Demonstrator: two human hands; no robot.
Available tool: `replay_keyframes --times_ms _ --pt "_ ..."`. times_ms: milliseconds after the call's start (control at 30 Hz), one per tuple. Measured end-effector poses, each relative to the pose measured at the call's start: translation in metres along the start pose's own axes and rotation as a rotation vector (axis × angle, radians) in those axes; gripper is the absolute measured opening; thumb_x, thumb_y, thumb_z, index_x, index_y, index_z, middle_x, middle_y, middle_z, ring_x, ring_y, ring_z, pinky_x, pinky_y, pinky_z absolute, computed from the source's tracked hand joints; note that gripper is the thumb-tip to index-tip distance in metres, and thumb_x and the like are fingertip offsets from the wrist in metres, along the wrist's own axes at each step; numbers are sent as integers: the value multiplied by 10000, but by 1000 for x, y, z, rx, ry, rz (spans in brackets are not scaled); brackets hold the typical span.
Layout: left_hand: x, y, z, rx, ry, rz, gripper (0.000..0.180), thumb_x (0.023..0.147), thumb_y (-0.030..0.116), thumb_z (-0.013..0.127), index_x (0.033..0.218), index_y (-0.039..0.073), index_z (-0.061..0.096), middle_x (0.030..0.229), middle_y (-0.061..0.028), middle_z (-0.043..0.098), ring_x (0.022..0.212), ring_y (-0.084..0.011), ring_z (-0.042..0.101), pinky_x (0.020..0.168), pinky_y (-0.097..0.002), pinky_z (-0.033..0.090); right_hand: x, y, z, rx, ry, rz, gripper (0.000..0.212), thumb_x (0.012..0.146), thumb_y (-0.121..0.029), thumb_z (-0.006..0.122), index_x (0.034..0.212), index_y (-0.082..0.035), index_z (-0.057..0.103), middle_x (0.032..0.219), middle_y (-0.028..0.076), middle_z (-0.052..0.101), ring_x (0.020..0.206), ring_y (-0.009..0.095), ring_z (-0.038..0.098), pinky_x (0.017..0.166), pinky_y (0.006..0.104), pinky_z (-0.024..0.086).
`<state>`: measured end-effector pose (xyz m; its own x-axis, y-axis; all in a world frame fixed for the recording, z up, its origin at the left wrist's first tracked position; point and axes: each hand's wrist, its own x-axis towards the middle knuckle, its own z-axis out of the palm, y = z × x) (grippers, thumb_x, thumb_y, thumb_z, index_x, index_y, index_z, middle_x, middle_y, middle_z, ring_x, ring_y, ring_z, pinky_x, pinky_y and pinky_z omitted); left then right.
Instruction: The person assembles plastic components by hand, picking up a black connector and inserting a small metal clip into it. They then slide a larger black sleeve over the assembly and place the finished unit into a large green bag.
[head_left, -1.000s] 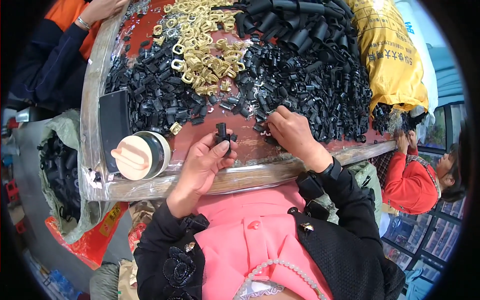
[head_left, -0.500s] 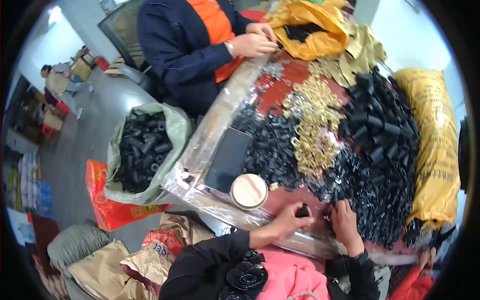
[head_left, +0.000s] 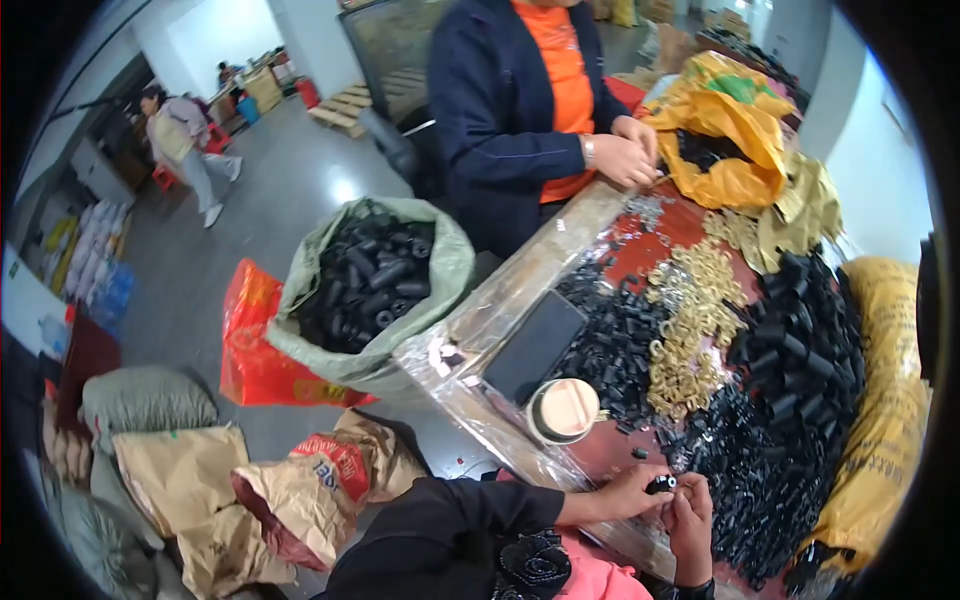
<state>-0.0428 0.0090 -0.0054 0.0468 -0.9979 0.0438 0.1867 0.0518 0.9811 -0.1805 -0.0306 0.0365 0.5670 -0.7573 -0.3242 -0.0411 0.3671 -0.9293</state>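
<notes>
To the right of the lidded cup (head_left: 563,412) and nearer to your body, your left hand (head_left: 630,495) curls its fingers around a black cylindrical part (head_left: 660,485); those fingers are closed on it, with one end of the part, pale at its centre, facing outward; your right hand (head_left: 690,510), farther right of the cup, is raised just beside that end, its fingers bent and drawn close together at the tips; whether they pinch a small piece or only touch the part cannot be told; a small black piece (head_left: 640,453) lies on the red tabletop (head_left: 604,450) between the cup and your hands; just beyond the cup, to its left, lies a flat black slab (head_left: 535,343); beyond the cup and to its right spread gold-coloured loops (head_left: 690,372), with small black pieces (head_left: 740,470) heaped around them; farther right of the cup are larger black tubes (head_left: 800,350) and a yellow sack (head_left: 880,400); left of the cup, off the table, stands a green sack (head_left: 455,255) of black cylinders (head_left: 375,280); well beyond the cup, a co-worker (head_left: 495,100) holds both hands close together.
</notes>
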Motion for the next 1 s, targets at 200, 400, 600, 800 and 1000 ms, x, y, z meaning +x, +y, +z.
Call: replay_keyframes --times_ms 200,400,600,800,1000 --pt "0 -8 -2 10 7 -6 148 782 152 555 796 9 521 613 5 516 592 -80 491 537 -228 402 2 7 5 83 59 -66 95 824 -34 448 908 -14 409 645 33 518 484 83 461 427 181 371" --pt "-1 -1 -6 -258 -46 -217 123 790 156 550 779 36 526 600 9 506 576 -50 473 500 -208 377 -1 12 3 -209 93 -147 44 809 -23 473 831 -6 439 650 56 544 535 108 519 464 202 417" --pt "-3 -15 -7 -515 -112 -480 99 796 154 542 848 74 515 698 15 520 613 -33 473 501 -189 366 -7 0 11 -1011 139 -480 49 778 -13 503 793 -5 457 613 99 528 516 196 542 461 250 420" --pt "-4 5 -12 -695 -151 -616 222 820 187 504 1007 72 464 841 10 523 705 -56 502 571 -181 402 -6 -3 7 -983 156 -443 74 729 9 518 777 -18 468 698 121 514 619 256 521 528 291 401" --pt "-6 7 -13 -737 -227 -581 275 866 226 438 1083 57 440 895 -3 521 767 -77 525 668 -206 448 -9 -14 10 -1122 97 -609 120 649 -14 573 745 -34 504 922 124 490 885 282 454 752 352 331"
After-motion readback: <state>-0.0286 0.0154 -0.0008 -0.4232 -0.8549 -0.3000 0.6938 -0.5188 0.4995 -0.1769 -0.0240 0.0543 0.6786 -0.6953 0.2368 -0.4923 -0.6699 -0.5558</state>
